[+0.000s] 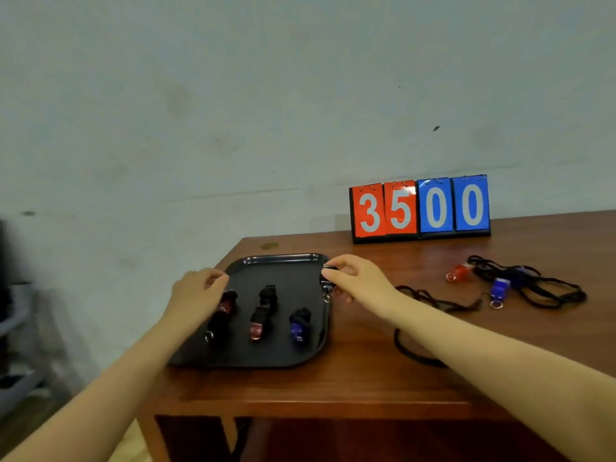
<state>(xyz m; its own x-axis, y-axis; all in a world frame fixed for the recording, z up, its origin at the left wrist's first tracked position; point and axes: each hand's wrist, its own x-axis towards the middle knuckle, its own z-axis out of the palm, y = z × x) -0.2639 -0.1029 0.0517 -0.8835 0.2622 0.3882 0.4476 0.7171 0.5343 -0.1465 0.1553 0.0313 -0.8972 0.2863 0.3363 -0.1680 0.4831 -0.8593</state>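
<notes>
Pinching, right hand (346, 278): my thumb and fingers curl round a black whistle (330, 271) at the tray's right rim, its ring dangling below.
Left hand (200, 288): fingers curled over the tray's left side. Holding anything? I cannot tell.
Tray (283, 271): black, with wrapped whistles (257, 323) lying inside.
Table (366, 378): red whistle (461, 272), blue whistle (501, 287), loose cords (540, 288) — scoreboard (420, 208) behind them.

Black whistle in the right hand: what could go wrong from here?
The loose cord trailing behind the right hand could snag and drag the black whistle. The whistle hangs over the rim of the tray, so it may land half off. The tray sits near the left edge of the table; a nudge from the left hand might tip it.
</notes>
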